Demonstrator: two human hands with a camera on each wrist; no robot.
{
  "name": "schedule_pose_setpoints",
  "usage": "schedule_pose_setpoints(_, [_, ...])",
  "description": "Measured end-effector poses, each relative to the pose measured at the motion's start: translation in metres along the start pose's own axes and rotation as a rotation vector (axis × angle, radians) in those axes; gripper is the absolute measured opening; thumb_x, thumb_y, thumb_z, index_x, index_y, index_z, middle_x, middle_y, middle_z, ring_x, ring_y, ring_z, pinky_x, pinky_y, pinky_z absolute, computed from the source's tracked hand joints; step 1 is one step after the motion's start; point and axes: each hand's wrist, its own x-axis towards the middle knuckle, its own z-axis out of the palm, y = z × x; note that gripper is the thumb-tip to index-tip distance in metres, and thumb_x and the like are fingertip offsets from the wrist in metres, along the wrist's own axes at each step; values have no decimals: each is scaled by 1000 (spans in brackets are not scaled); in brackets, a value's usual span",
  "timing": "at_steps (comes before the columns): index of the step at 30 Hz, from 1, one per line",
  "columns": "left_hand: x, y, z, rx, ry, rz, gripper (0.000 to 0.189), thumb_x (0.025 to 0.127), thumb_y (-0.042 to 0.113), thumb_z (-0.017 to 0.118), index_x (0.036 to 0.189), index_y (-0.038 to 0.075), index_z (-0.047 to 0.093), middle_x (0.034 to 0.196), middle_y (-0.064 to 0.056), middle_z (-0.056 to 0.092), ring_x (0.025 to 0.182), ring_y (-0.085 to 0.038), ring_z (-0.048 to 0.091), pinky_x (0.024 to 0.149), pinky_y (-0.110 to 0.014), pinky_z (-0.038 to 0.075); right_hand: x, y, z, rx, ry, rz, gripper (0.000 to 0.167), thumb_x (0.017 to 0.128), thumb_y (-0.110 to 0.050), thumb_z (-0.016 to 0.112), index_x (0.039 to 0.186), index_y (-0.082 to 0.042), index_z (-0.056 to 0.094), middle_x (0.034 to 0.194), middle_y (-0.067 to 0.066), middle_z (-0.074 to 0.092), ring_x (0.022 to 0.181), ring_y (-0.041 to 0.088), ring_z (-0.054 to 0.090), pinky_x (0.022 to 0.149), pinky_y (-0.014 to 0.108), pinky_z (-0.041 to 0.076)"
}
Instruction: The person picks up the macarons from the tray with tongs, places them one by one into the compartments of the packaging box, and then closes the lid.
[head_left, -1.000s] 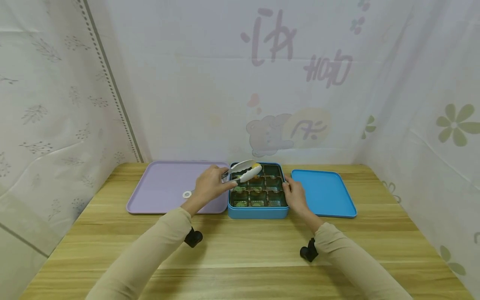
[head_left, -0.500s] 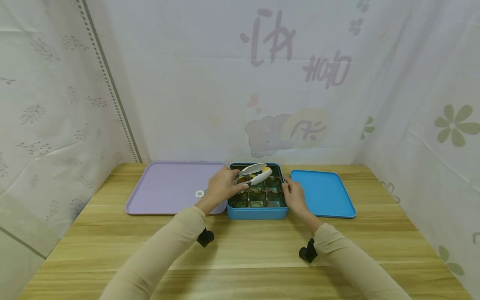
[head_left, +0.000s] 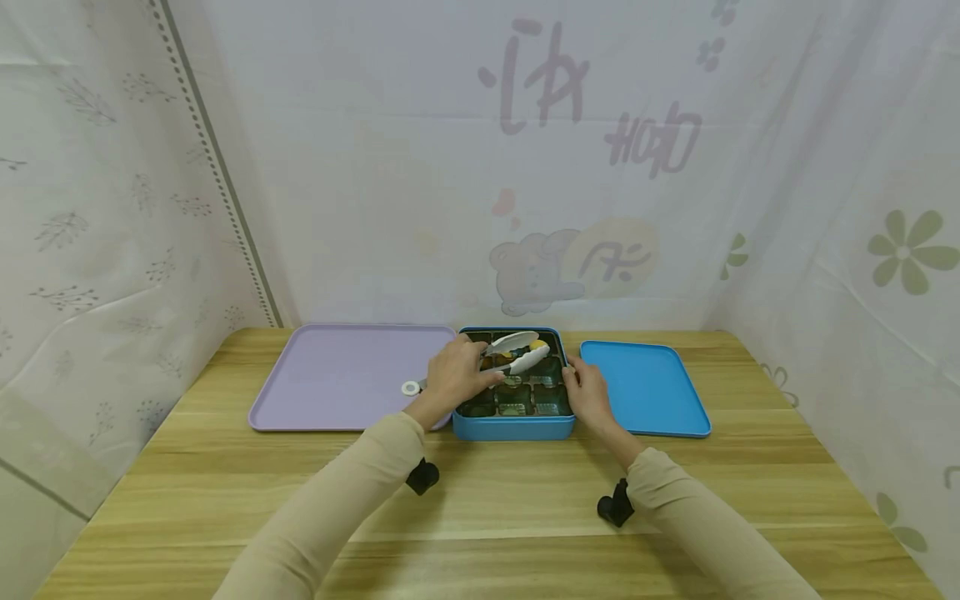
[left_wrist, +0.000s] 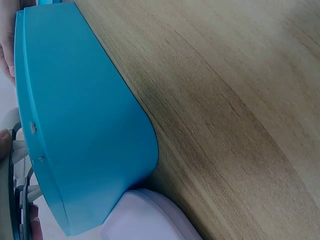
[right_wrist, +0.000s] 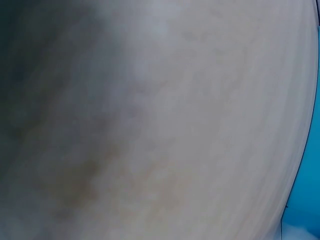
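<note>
My left hand (head_left: pixel 453 368) grips the tongs (head_left: pixel 512 366), their 2 white tips (head_left: pixel 532 358) around a yellow piece (head_left: pixel 537 344) over the divided blue box (head_left: pixel 513 428). My right hand (head_left: pixel 588 393) touches the box's right edge; whether it grips, I cannot tell. Box on table (head_left: pixel 510 517), between purple tray (head_left: pixel 352 375) and blue tray (head_left: pixel 645 387).

Head view: high, wide, facing forward and down over desk (head_left: pixel 495 517). Left wrist: low, tilted, close to side of blue box (left_wrist: pixel 90 110). Right wrist: very near, mostly pale blur, blue strip (right_wrist: pixel 306 170) at right. First two share blue box, lilac tray (left_wrist: pixel 142 217).
</note>
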Motion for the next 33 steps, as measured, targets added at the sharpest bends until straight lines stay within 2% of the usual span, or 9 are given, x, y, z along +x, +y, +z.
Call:
schedule_pose_setpoints(10, [-2,1,-1,28,6,4,51,76,44,75,115,12,67,86,-4,56,67,-15,49,50,-29,37,0,-1,-1,13,-15,4,35,99,-9,45,130,7,51,66,10,48,64,21,38,59,32,32])
schedule_pose_setpoints(17, [-4,0,0,32,8,-4,57,75,44,76,121,12,64,86,-3,54,67,-15,47,51,-28,37,-1,0,1,16,-6,-9,35,98,-8,47,129,7,52,68,12,50,67,23,40,61,33,32])
schedule_pose_setpoints(22, [-5,-2,1,21,17,7,55,75,44,76,118,11,66,83,-3,53,66,-15,46,50,-28,35,-1,0,2,14,2,-12,34,98,-8,47,128,7,52,69,12,51,68,23,40,62,33,31])
schedule_pose_setpoints(26, [-7,-6,0,-32,23,8,53,75,44,77,112,9,67,82,-4,53,68,-16,47,50,-29,35,-2,-1,1,11,-5,-4,35,98,-8,46,129,7,52,69,12,50,68,23,40,62,33,31])
schedule_pose_setpoints(29, [-10,-12,-3,-90,38,-14,58,75,46,76,118,9,65,89,-6,57,69,-17,48,49,-29,36,-2,-2,0,17,-10,7,35,98,-8,46,130,7,51,70,12,50,68,23,41,62,33,32])
schedule_pose_setpoints(33, [-16,-27,-11,-152,90,-53,67,75,48,75,128,11,59,103,-10,60,72,-18,50,53,-31,40,-3,-1,0,19,-12,12,36,99,-9,46,130,8,50,69,11,50,68,22,40,61,32,32])
